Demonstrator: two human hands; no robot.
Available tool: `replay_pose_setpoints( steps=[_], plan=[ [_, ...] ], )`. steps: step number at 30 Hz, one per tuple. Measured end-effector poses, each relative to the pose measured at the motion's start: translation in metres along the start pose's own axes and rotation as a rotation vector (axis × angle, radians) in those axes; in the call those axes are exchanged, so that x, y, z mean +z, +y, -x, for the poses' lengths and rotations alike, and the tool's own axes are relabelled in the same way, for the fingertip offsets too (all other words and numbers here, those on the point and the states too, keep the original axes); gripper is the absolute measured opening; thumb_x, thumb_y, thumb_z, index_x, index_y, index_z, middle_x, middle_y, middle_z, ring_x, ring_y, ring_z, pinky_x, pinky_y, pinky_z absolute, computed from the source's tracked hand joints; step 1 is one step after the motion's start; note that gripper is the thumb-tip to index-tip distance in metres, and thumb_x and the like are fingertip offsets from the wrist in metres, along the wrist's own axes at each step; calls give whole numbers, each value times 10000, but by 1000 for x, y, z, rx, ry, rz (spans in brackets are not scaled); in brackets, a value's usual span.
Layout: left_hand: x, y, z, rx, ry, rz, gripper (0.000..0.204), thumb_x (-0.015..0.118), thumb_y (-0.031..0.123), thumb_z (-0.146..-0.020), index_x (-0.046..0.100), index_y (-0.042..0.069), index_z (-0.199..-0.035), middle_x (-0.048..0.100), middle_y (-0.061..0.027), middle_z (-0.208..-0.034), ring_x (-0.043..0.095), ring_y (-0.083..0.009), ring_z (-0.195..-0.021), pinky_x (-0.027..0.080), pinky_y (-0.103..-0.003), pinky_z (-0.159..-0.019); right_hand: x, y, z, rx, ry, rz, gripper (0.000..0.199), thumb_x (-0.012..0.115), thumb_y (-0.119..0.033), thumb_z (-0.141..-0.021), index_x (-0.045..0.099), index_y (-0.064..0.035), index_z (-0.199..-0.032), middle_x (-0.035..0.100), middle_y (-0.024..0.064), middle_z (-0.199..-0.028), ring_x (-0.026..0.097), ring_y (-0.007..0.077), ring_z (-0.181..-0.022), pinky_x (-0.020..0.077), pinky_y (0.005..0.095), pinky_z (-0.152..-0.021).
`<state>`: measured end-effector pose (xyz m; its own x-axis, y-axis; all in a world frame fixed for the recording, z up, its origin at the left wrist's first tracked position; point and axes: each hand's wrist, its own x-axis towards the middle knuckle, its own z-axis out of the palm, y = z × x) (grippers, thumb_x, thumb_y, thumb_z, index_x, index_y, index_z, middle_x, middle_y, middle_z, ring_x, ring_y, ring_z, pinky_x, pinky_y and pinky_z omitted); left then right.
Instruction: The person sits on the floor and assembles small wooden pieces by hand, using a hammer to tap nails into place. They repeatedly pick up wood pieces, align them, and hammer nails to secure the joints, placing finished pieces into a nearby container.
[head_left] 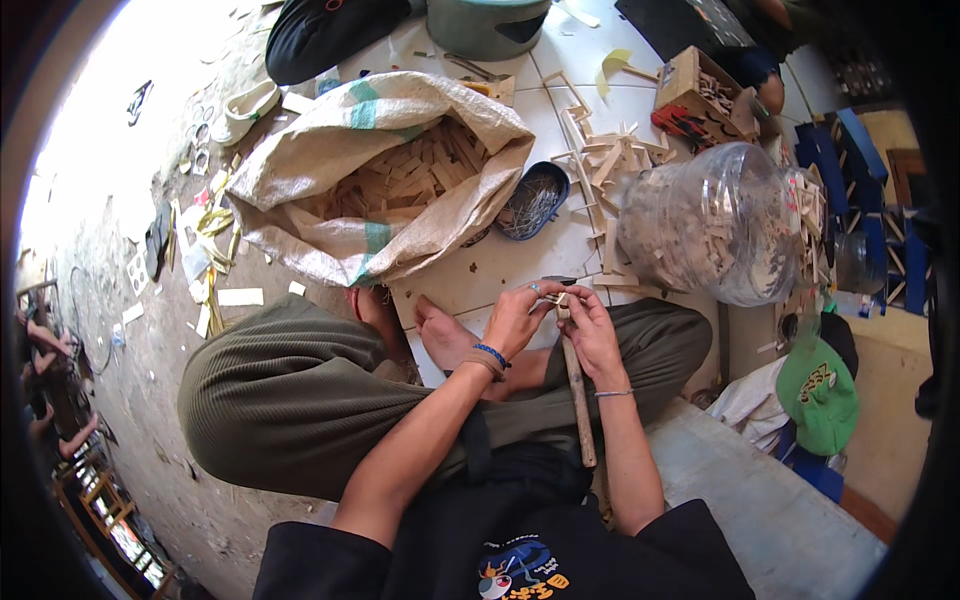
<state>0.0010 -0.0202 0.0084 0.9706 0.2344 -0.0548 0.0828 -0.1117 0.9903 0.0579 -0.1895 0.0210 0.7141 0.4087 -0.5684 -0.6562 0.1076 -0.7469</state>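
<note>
In front of my crossed legs, both hands meet over a small pale wooden piece (pixel 561 299). The fingers of my left hand (pixel 517 318) pinch it from one side. My right hand (pixel 592 328) closes on it from the other, thumb and fingertips together. A hammer (pixel 577 395) lies along my right palm, its wooden handle running down toward my lap and its dark head just beyond my fingertips. Whether the right hand also grips the handle, I cannot tell. Beyond my hands stands a blue container (pixel 567 187) with many thin nails in it.
A woven sack (pixel 290 205) of wood strips stands ahead on the left. At right lies a large clear plastic jar (pixel 735 225) with wood pieces inside. Small wooden assemblies (pixel 605 160) lie on the tiles near a wooden box (pixel 680 85). A green cap (pixel 818 398) is at far right.
</note>
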Motion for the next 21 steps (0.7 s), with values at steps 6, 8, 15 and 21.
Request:
replay_pose_setpoints(
  steps=[6,8,15,21],
  plan=[
    [0,-1,-1,12,1,-27,308,717,10,-926,741,68,-1227,761,-162,-1202,730,-350,-1129,580,-400,-945,-2,-3,1,8,-7,54,176,565,-201,-1120,602,-126,-1275,639,-17,-1168,594,65,-1008,526,271,-842],
    [0,0,-1,2,-2,-22,312,716,7,-923,740,70,-1228,761,-159,-1204,730,-349,-1129,581,-401,-948,-3,-3,2,3,-22,54,171,563,-204,-1121,605,-127,-1269,635,-19,-1164,589,67,-1019,526,275,-846],
    [1,-1,1,22,-5,-35,311,715,11,-923,742,78,-1226,757,-151,-1219,727,-350,-1133,586,-401,-952,-6,1,2,-4,5,75,162,566,-195,-1119,609,-121,-1256,634,-17,-1147,589,67,-1005,534,263,-820],
    [2,-9,2,1,4,5,299,717,25,-930,748,96,-1218,755,-155,-1216,734,-355,-1099,593,-403,-927,-1,0,0,-16,43,153,151,579,-172,-1111,617,-98,-1237,643,-10,-1101,599,55,-876,548,232,-753]
  ],
)
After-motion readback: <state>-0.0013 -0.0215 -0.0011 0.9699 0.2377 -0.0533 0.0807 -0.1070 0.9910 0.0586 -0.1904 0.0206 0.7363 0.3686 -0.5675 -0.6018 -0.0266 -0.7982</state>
